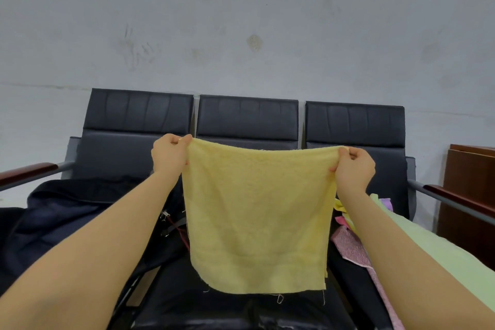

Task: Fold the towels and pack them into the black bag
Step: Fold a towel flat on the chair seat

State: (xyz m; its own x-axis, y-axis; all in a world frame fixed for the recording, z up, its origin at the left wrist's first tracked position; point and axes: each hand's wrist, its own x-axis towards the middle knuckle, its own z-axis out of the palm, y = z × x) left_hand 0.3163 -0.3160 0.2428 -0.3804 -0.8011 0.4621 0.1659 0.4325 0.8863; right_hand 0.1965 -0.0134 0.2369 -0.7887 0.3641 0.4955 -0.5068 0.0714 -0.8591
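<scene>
A person held a yellow towel (257,217) up in the air in front of a black three-seat bench (247,118), so that it hung flat and open over the middle seat, its lower edge frayed with loose threads. The left hand (168,155) pinched the towel's top left corner, and the right hand (355,166) pinched the top right corner, fingers curled round the cloth, both arms stretched forward. A dark, slumped black bag (80,211) lay on the bench's left seat and spread toward the middle, with metal clips and a red strap (174,225) showing at its right side; what it held could not be seen. On the right seat lay a heap of other towels: a pale green towel (439,246) along the front right edge, a pink patterned cloth (351,246) beside it, and scraps of yellow and purple behind. The bench had wooden armrests (29,170) at each end. Behind it stood a stained grey wall (241,21), and a brown wooden cabinet (471,195) stood at the far right.
</scene>
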